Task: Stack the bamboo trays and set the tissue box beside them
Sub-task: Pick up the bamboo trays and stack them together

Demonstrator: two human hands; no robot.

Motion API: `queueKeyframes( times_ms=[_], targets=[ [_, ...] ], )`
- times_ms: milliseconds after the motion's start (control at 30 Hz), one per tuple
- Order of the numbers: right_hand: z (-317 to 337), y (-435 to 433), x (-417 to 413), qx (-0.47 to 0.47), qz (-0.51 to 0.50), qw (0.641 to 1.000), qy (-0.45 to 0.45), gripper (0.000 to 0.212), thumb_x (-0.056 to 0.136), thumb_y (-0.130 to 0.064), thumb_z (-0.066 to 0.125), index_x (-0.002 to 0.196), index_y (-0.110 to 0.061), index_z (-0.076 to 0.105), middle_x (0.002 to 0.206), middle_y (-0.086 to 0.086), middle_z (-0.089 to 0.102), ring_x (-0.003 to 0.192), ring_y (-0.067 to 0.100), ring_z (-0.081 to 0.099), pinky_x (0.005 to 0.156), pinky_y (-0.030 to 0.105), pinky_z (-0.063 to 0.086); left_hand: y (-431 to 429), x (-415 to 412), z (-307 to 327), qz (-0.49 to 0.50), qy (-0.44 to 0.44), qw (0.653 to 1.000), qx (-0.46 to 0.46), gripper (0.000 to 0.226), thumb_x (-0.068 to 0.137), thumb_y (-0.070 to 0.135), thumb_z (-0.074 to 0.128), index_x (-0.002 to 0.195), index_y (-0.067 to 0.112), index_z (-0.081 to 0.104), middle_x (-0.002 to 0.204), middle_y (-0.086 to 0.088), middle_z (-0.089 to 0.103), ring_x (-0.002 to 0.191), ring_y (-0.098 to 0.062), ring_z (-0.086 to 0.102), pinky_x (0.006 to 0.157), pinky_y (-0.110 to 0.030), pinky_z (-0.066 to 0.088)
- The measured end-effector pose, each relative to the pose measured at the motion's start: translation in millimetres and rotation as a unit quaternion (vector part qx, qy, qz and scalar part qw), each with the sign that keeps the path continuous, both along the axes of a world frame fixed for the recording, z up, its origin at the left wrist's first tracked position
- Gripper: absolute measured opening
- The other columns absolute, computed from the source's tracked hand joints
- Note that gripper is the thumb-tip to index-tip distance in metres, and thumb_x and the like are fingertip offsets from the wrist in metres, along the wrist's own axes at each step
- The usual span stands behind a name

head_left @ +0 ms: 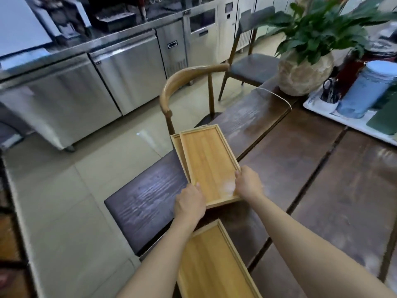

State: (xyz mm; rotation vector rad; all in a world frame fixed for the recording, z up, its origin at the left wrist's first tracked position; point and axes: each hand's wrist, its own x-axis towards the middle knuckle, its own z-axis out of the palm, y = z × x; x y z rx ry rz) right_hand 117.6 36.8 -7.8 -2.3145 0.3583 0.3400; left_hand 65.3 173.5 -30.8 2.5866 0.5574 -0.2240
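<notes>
A bamboo tray lies askew on top of a second bamboo tray, of which only the left rim shows, near the left edge of the dark wooden table. My left hand grips the top tray's near left corner. My right hand holds its near right edge. A third bamboo tray lies closer to me, partly under my left forearm. No tissue box is in view.
A wooden chair stands at the table's left side, a second chair farther back. A potted plant and a white tray with a blue canister stand at the far right. Steel counters line the room.
</notes>
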Motion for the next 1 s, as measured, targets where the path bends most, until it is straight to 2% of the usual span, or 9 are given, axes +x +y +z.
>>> queueKeyframes(
  times_ms=[133,267,333,400,467,567,667,833,1000],
  targets=[
    [-18.5,8.6,11.7,-0.003,0.004,1.000,-0.024,0.017,0.094,-0.011,0.041,0.088,-0.003,0.055,0.096,0.019,0.058,0.097,0.040,0.059,0.077,0.041,0.047,2.5,7.3,-0.5,0.000,0.025,0.998,0.061,0.053,0.101,0.034,0.018,0.115,0.003,0.059,0.112,-0.019,0.067,0.102,-0.035,0.063,0.081,-0.042,0.049],
    [-21.1,7.1,21.6,-0.085,0.046,0.995,-0.028,0.033,0.096,-0.023,0.039,0.108,0.001,0.059,0.121,0.021,0.050,0.114,0.038,0.047,0.096,0.041,0.036,5.6,9.8,5.2,0.021,0.044,0.996,0.075,0.046,0.100,0.035,0.027,0.122,0.004,0.053,0.119,-0.016,0.062,0.108,-0.032,0.059,0.086,-0.040,0.046],
    [-23.3,4.0,25.3,-0.087,0.059,0.994,0.005,0.039,0.094,-0.031,0.042,0.112,-0.002,0.061,0.122,0.021,0.053,0.119,0.037,0.046,0.099,0.043,0.035,5.8,16.7,7.8,0.092,0.044,0.994,-0.038,0.050,0.098,0.035,0.036,0.135,0.002,0.043,0.137,-0.015,0.046,0.126,-0.030,0.045,0.101,-0.041,0.038],
    [-26.2,3.0,26.4,0.000,0.050,0.998,0.023,0.039,0.090,-0.033,0.051,0.106,0.000,0.065,0.106,0.021,0.058,0.105,0.033,0.054,0.085,0.038,0.042,5.8,27.6,9.7,0.190,0.050,0.954,-0.228,0.057,0.095,0.036,0.043,0.142,0.004,0.035,0.146,-0.010,0.031,0.133,-0.028,0.036,0.110,-0.042,0.033],
    [-22.2,5.1,23.2,0.144,0.001,0.988,0.048,0.029,0.087,-0.022,0.059,0.103,0.001,0.067,0.091,0.013,0.059,0.081,0.024,0.056,0.063,0.030,0.041,8.8,36.4,9.9,0.271,0.047,0.879,-0.389,0.064,0.086,0.036,0.053,0.142,0.009,0.037,0.144,-0.007,0.036,0.127,-0.028,0.045,0.107,-0.047,0.039],
    [-13.1,3.7,17.6,0.244,-0.050,0.964,0.092,0.018,0.085,-0.012,0.061,0.100,-0.001,0.063,0.087,0.007,0.059,0.077,0.019,0.053,0.060,0.028,0.038,23.8,41.6,-8.9,0.294,0.072,0.828,-0.472,0.076,0.067,0.037,0.058,0.138,0.016,0.043,0.141,-0.010,0.048,0.121,-0.031,0.053,0.102,-0.052,0.044],
    [-1.0,7.5,7.4,0.233,-0.046,0.968,0.078,0.016,0.085,-0.013,0.061,0.096,-0.008,0.051,0.087,0.006,0.054,0.077,0.018,0.049,0.058,0.029,0.035,19.5,23.7,27.5,0.287,0.066,0.835,-0.466,0.063,0.083,0.025,0.058,0.139,0.015,0.031,0.136,-0.014,0.050,0.120,-0.033,0.053,0.102,-0.055,0.043],
    [16.6,3.7,-33.8,0.177,0.005,0.984,0.030,0.017,0.094,-0.022,0.050,0.103,-0.011,0.041,0.094,0.006,0.051,0.092,0.020,0.046,0.076,0.031,0.036,2.6,-27.9,49.6,0.276,0.021,0.877,-0.393,0.054,0.099,0.027,0.041,0.142,0.008,0.014,0.147,-0.016,0.038,0.131,-0.033,0.041,0.109,-0.050,0.035],
    [26.3,-11.9,-100.6,0.161,0.045,0.986,0.015,0.019,0.095,-0.026,0.047,0.102,-0.009,0.041,0.080,-0.005,0.044,0.069,0.006,0.042,0.058,0.023,0.035,-10.3,-103.3,51.1,0.268,0.020,0.894,-0.357,0.029,0.098,0.037,0.038,0.115,0.016,0.027,0.133,-0.012,0.047,0.117,-0.029,0.045,0.099,-0.046,0.039]
  ],
)
